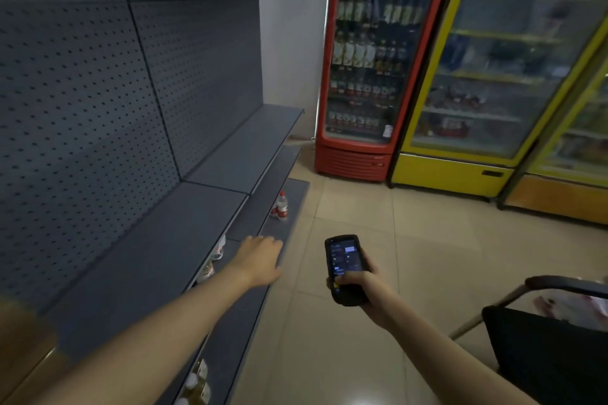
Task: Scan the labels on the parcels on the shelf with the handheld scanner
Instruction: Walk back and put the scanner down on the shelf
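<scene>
My right hand grips a black handheld scanner with its lit screen facing up, held over the tiled floor. My left hand is stretched forward, palm down with relaxed fingers, above the front edge of a lower grey shelf. The upper grey shelf on the left is bare. A brown cardboard parcel shows only as a blurred corner at the bottom left edge. No label is visible on it.
Bottles stand on the lower shelves, with more bottles near the bottom. A red drinks fridge and a yellow fridge stand ahead. A black chair sits at the right.
</scene>
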